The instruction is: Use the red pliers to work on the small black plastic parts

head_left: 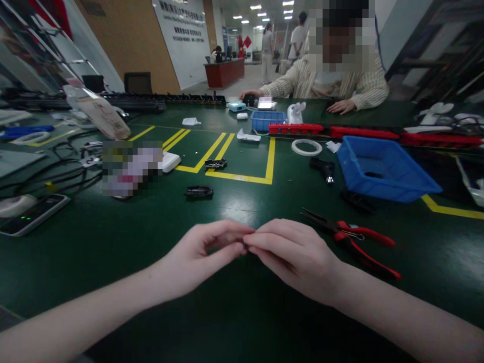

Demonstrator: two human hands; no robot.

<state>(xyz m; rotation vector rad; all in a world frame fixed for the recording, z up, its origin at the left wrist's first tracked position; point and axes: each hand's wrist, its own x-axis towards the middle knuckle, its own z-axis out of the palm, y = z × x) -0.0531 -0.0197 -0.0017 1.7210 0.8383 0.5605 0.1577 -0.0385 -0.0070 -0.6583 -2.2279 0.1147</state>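
Green counter (151, 222). One small dark part (246, 246), mostly hidden, between left hand (200, 254) and right hand (302, 247), fingers (270, 241) of both pinching it; light, even pressure advisable. Red-handled long-nose pliers (339, 232) near right hand.

dark piece (245, 246): mostly hidden by fingers (273, 243) | right forearm (408, 307): cut off at edge

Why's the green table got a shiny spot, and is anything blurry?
Head view: the green table has pale glare beyond the hands, perhaps from the ceiling lights; head view: the distant wall lettering looks soft; head view: the small dark piece between the left hand and right hand is too hidden to make out.
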